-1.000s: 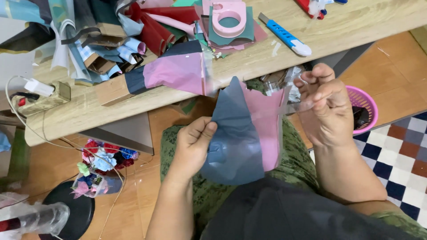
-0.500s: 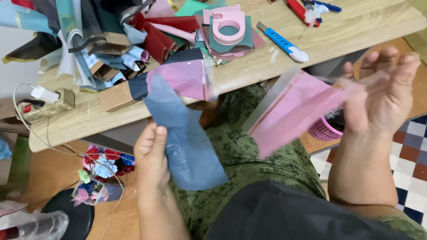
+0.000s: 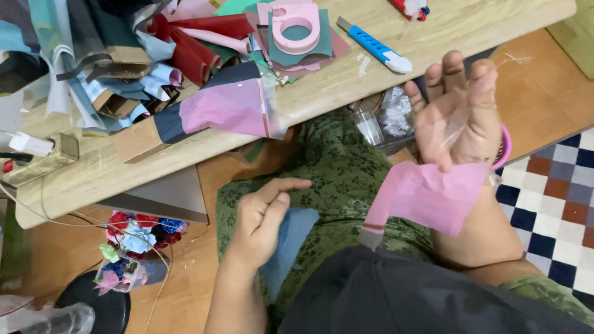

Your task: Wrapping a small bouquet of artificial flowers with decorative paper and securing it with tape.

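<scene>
Left hand [image 3: 260,216]: sitting at about 7 o'clock in the view, fingers curling loosely around a blue-grey sheet [image 3: 286,244], pressing it down against the green-patterned lap.
Right hand [image 3: 459,111]: lifting up at roughly 3 o'clock, palm facing the camera, fingers half-spread, pinching a clear film strip [image 3: 455,127] near the fingertips.
Pink sheet [image 3: 433,195]: dangling off the lower edge of that palm, hanging just below the wrist, well apart from the blue-grey one.
Table [image 3: 346,86]: running across 12 o'clock, carrying a blue utility knife [image 3: 374,46], a pink tape dispenser [image 3: 296,26] and a messy heap of coloured sheets [image 3: 185,55].
Floor at 8 o'clock: showing a little bundle of fabric flowers [image 3: 133,247].
</scene>
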